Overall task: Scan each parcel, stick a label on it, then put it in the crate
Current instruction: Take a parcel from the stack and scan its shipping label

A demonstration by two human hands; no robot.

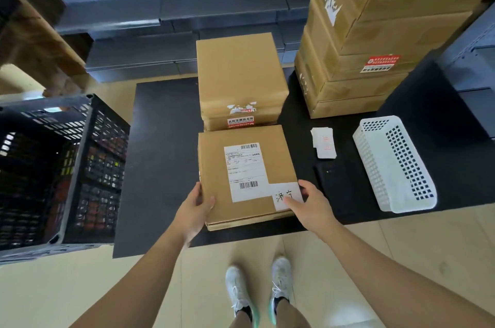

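The parcel (247, 177) sat at the near edge of the black bench (160, 167), printed shipping sheet facing up. The left hand (194, 209) gripped its left edge, thumb over the top. The right hand (310, 204) lay with relaxed fingers pressing the handwritten label (284, 193) onto the near right corner. The black crate (67, 167) stood just left of the bench, and a white basket (396, 164) lay to the right.

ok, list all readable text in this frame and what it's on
"济" plus a character half under the right hand: handwritten label on the front parcel.
"此标签撕毁无效": red sticker on the box behind.
Shipping label: print too small.
Red stickers on the right stack: blurred.
Paper slips: red marks, unreadable.
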